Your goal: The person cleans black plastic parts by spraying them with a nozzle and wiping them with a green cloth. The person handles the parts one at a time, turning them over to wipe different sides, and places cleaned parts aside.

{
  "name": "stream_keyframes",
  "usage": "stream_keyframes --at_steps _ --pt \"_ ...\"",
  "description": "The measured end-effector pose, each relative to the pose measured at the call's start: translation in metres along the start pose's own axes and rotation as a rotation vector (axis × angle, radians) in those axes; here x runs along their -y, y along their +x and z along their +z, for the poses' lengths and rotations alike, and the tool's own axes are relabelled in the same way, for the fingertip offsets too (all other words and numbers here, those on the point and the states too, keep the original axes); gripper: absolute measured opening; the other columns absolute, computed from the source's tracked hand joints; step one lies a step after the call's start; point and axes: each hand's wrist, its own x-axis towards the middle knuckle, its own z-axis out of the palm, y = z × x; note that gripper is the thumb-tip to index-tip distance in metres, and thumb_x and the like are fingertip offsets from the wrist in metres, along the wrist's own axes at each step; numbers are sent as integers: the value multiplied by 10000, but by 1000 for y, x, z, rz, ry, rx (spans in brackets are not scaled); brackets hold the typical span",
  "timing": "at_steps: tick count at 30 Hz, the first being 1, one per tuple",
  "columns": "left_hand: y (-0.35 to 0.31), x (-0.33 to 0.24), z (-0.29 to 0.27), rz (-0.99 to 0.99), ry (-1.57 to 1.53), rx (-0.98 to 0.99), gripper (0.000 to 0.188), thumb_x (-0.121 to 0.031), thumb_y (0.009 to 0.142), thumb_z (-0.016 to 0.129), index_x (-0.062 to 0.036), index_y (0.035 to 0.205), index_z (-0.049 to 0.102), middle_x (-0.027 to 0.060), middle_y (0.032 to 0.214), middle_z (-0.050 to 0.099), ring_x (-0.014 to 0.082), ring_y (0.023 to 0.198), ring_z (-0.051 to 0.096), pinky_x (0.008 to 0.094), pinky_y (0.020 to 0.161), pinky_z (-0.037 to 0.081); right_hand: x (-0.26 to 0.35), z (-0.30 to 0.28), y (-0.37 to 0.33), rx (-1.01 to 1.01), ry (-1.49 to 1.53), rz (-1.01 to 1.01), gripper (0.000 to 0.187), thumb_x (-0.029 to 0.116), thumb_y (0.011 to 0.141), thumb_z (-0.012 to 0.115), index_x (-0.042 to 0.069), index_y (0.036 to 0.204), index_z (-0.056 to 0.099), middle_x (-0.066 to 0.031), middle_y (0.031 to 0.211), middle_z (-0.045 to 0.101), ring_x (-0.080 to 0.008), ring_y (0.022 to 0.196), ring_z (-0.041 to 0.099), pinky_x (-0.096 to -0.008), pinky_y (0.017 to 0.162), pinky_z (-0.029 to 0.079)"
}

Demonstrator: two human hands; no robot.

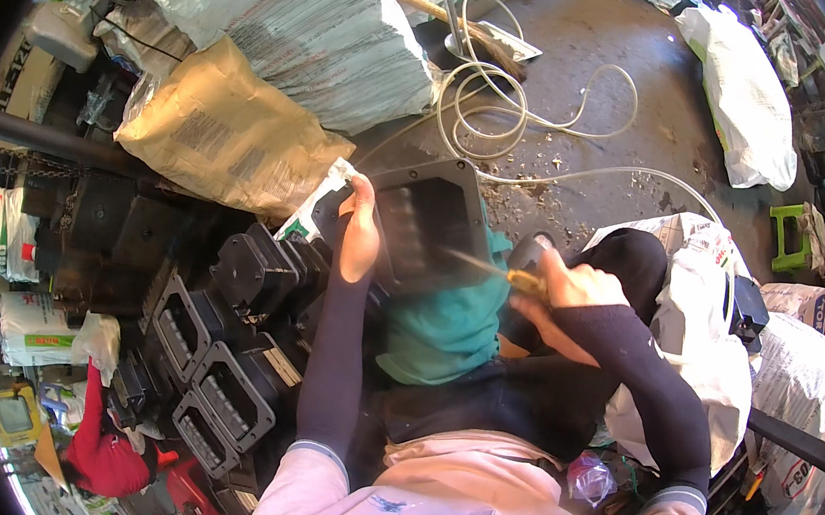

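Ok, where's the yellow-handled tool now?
Right of centre in the head view: the yellow-handled tool is in the right hand, pointing toward the black housing.

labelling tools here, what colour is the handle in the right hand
The handle is yellow, best seen in the head view.

From here the black housing (426,224) looks like matt plastic, the green cloth (445,333) rumpled, the brown sack (220,132) crinkled paper, the hose (637,105) smooth, glossy plastic.

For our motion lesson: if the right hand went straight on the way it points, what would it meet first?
The right hand, led by its yellow-handled tool, would probably meet the black rectangular housing; depth is unclear.
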Motion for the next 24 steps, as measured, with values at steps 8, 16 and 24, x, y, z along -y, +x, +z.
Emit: stream_keyframes --at_steps 8,16,24 --pt "-16 -28 24 4 -30 -96 553 -491 1092 422 -46 769 477 -15 770 424 116 776 377 287 740 384 0 -7 -9 23 -106 30 413 345 919 696 15 1032 476 -220 671 644 -430 674 662 -501 607 519" --pt "-26 -51 40 3 194 -231 585 -491 1087 433 -30 726 440 -27 684 355 117 686 327 324 615 328 6 -2 -48 -135 -116 185 368 278 899 731 42 1012 472 -195 673 648 -406 657 676 -496 577 523" --pt "-19 -40 25 -16 32 -124 567 -483 1089 435 -13 784 520 -13 707 424 109 718 385 307 658 365 -17 47 -102 224 -40 -195 601 419 694 880 44 1047 571 -151 886 595 -358 907 638 -483 889 490"
